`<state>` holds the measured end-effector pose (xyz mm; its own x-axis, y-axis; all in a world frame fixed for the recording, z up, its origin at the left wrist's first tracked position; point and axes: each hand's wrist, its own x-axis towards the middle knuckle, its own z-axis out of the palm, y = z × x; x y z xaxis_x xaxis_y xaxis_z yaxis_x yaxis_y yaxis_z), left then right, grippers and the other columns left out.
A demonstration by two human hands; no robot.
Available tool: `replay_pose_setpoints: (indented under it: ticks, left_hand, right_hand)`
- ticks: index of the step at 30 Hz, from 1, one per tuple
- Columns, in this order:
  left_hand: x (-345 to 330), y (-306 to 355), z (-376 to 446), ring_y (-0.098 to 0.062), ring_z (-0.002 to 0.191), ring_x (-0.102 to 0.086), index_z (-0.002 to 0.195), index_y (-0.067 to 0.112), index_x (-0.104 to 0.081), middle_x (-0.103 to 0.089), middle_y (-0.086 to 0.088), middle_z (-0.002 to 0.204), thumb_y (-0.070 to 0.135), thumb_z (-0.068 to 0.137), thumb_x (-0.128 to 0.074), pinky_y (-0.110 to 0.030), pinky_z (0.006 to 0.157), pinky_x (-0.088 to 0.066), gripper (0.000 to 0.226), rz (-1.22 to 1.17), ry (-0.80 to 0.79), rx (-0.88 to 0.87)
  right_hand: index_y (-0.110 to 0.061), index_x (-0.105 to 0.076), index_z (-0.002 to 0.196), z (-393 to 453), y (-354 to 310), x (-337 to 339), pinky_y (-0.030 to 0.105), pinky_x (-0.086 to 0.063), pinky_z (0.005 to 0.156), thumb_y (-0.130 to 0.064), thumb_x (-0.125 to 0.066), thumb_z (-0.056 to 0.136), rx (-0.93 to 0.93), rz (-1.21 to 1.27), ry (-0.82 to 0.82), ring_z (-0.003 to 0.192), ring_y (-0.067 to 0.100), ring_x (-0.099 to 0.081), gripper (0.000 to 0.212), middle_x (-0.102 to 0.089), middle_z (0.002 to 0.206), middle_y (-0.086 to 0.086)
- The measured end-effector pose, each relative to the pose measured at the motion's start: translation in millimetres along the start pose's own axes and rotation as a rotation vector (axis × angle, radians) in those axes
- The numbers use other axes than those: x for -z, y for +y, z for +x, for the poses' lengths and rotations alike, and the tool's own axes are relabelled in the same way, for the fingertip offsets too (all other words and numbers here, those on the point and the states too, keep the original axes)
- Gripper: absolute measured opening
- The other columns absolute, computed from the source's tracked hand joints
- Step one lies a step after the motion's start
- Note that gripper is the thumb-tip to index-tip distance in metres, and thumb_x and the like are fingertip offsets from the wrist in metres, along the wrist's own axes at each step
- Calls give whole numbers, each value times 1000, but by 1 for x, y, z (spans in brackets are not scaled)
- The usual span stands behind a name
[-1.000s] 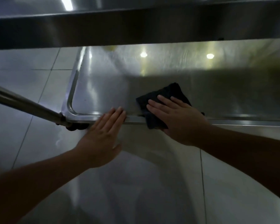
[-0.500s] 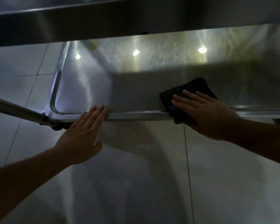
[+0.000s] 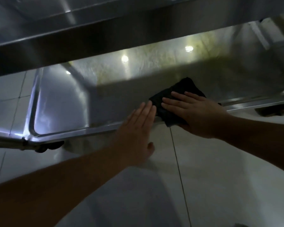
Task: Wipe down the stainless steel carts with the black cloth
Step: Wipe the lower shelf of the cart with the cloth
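The stainless steel cart's lower shelf (image 3: 75, 104) spreads across the middle of the view, under an upper shelf (image 3: 82, 38). A folded black cloth (image 3: 179, 92) lies over the shelf's near rim, right of centre. My right hand (image 3: 195, 113) presses flat on the cloth, fingers pointing left. My left hand (image 3: 138, 128) rests flat on the rim just left of the cloth, fingers together, holding nothing. Part of the cloth is hidden under my right palm.
A black caster (image 3: 47, 145) sits under the shelf's near left corner, another caster (image 3: 272, 110) at the far right. A steel leg tube (image 3: 0, 142) runs off to the left. White floor tiles (image 3: 220, 177) lie below the cart.
The view has tilted and swung, so the shelf now slants. My left hand has slid right along the rim and now sits next to the cloth. My right hand stays on the cloth.
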<state>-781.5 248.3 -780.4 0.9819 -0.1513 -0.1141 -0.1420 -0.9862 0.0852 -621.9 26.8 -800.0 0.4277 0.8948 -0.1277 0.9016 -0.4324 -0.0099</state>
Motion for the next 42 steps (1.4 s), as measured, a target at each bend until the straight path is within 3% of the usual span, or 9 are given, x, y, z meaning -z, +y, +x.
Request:
replay_pose_setpoints:
  ticks: [3, 9, 14, 20, 24, 30, 36, 39, 42]
  left_hand:
    - [-19, 28, 14, -25, 163, 10, 167, 8, 8, 11, -11, 176, 45, 89, -62, -44, 132, 0, 111, 35, -26, 138]
    - [-33, 25, 12, -29, 163, -11, 167, 3, -15, -11, -16, 175, 34, 76, -67, -50, 129, -20, 110, 49, 120, 146]
    - [-29, 43, 18, -37, 161, -13, 163, -6, -19, -14, -25, 172, 31, 72, -69, -53, 130, -18, 110, 109, 123, 229]
    - [-28, 103, 63, -28, 164, -2, 168, 5, -7, -4, -14, 176, 38, 78, -67, -48, 131, -10, 113, 7, 111, 25]
    - [-28, 129, 80, -29, 164, -2, 168, 6, -2, -3, -14, 176, 37, 86, -58, -49, 131, -9, 104, 7, 77, 72]
    - [-26, 123, 77, -28, 163, -7, 168, 6, -10, -9, -13, 175, 29, 82, -54, -48, 130, -14, 100, -9, 102, 47]
    - [-24, 120, 78, -25, 164, -3, 168, 8, -5, -4, -11, 176, 34, 83, -60, -46, 131, -10, 105, -15, 66, 58]
    - [-25, 117, 79, -22, 163, 7, 168, 12, 5, 5, -7, 177, 38, 86, -59, -43, 132, -3, 107, -24, 30, 61]
    - [-25, 118, 78, -23, 163, 7, 168, 10, 3, 4, -9, 177, 37, 87, -60, -43, 131, -4, 106, -22, 36, 49]
  right_hand:
    - [-33, -12, 164, -9, 3, -1, 42, -10, 126, -58, -35, 102, -54, 25, 1, 157, 16, -3, 71, -8, 168, -11]
    - [-31, -20, 162, -80, 64, -1, 48, -19, 127, -65, -29, 100, -235, 110, 3, 158, 18, -14, 72, -22, 168, -8]
    - [-29, -25, 163, -103, 85, 3, 46, -17, 128, -79, -20, 96, -320, 111, 4, 159, 14, -13, 84, -25, 168, -10]
    - [-30, -27, 162, -102, 80, 3, 44, -14, 129, -76, -22, 97, -348, 119, 12, 158, 14, -12, 80, -25, 167, -10]
    - [-33, -23, 163, -108, 85, 2, 43, -10, 129, -77, -11, 97, -368, 135, -17, 158, 11, -7, 80, -18, 167, -14]
    - [-32, -18, 163, -143, 129, -1, 36, -6, 125, -76, -10, 94, -689, 165, 20, 158, 13, -10, 83, -17, 170, -10]
    - [-27, -4, 165, -98, 137, -8, 41, 1, 125, -73, -10, 93, -868, 260, 22, 159, 21, 2, 86, -1, 173, -4]
    - [-22, -5, 165, -69, 157, 0, 47, -2, 128, -65, -19, 100, -871, 275, 39, 160, 26, 3, 80, -1, 174, 1]
    - [-21, -8, 166, -50, 165, 8, 48, -1, 128, -61, -26, 102, -842, 328, 55, 160, 27, 3, 77, -3, 174, 2]
